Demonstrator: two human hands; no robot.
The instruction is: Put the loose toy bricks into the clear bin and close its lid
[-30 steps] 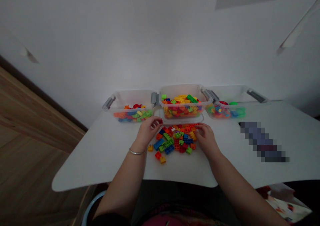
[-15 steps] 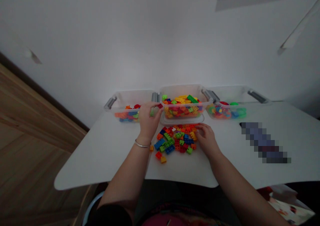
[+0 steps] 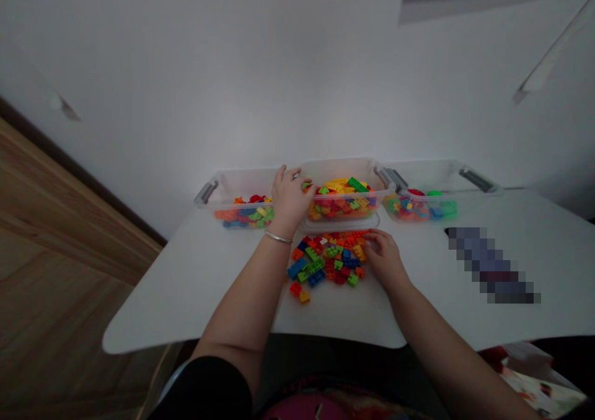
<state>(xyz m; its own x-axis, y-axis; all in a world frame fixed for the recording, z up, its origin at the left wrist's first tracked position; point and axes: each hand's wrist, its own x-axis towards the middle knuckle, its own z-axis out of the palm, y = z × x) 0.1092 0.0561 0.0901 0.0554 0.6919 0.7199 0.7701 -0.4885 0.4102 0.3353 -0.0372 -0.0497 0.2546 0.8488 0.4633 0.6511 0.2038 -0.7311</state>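
and the left hand (image 3: 291, 198) is right up at the near left corner of the middle bin (image 3: 344, 166), its outer fingers fanned wide, thumb and forefinger reaching over the rim; the light is dim there, so whether a brick sits between those two tips i can't tell. a silver bracelet (image 3: 279, 238) rings the wrist just below. to the right of those fingertips, the bin is heaped with colour, a long green brick (image 3: 357, 184) lying on top among the yellows. left of the hand, the left bin (image 3: 242, 181) carries a shallower load; well off to its right stands the right bin (image 3: 427, 172). below and right of the left hand, there's the pile of loose bricks (image 3: 330, 264) on the white table (image 3: 195, 284), a red brick (image 3: 295, 289) and a yellow brick (image 3: 304, 297) at its near edge. and here's the right hand (image 3: 385, 256), fingers bent, half open, thumb apart, at the pile's right edge.
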